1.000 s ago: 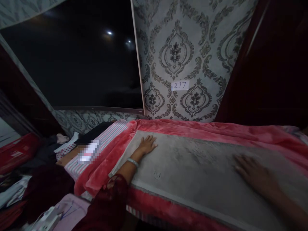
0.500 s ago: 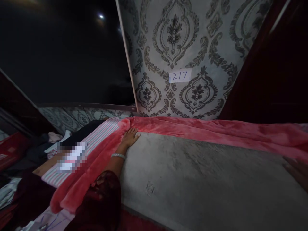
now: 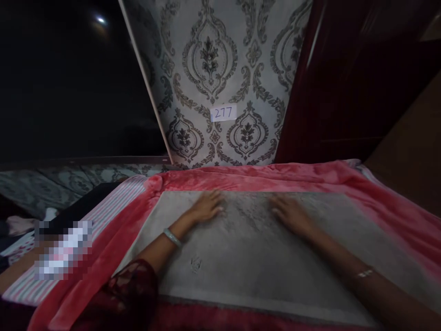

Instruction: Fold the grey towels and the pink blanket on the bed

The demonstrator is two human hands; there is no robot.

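A flat grey mat-like cloth (image 3: 248, 257) lies spread over a fluffy red blanket (image 3: 255, 178). Toward its far left part my left hand (image 3: 206, 207) rests palm down, fingers stretched forward, with a bangle on the wrist. Across from it, my right hand (image 3: 291, 215) also lies on the grey cloth, its fingers extended and slightly blurred. Both hands are open and hold nothing. Between them the cloth shows faint creases. The red blanket borders the grey cloth at the far, left and right sides.
Behind the blanket stands a patterned wall (image 3: 210, 69) with a paper label (image 3: 223, 112) marked 277. A large dark screen (image 3: 69, 92) is at the left, a dark red panel (image 3: 344, 82) at the right. Striped fabric (image 3: 113, 202) edges the blanket's left.
My left hand has moved right from the cloth's far left corner onto its surface. My right hand has come inward from the right edge. The view has turned to the right.
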